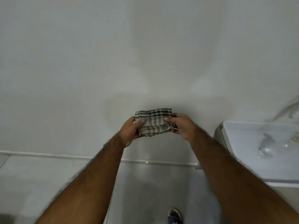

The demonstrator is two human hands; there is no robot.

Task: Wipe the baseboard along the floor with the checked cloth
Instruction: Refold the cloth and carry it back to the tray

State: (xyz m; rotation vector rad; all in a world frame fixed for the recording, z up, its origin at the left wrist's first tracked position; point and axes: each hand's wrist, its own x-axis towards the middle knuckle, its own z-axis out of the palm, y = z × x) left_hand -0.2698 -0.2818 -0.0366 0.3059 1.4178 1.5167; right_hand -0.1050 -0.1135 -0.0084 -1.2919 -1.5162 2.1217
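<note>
The checked cloth (154,122), white with dark green stripes, is folded into a thick pad and held in the air in front of the white wall. My left hand (129,132) grips its left end with the thumb on top. My right hand (182,126) grips its right end the same way. Both arms reach forward from the bottom of the view. The pale baseboard (48,155) runs along the foot of the wall, well below the cloth, partly hidden behind my arms.
A white appliance (258,151) with a translucent lid stands against the wall at the right, a white hose (289,110) above it. Light floor tiles (40,183) lie below the baseboard. A foot in a sandal (174,215) shows at the bottom.
</note>
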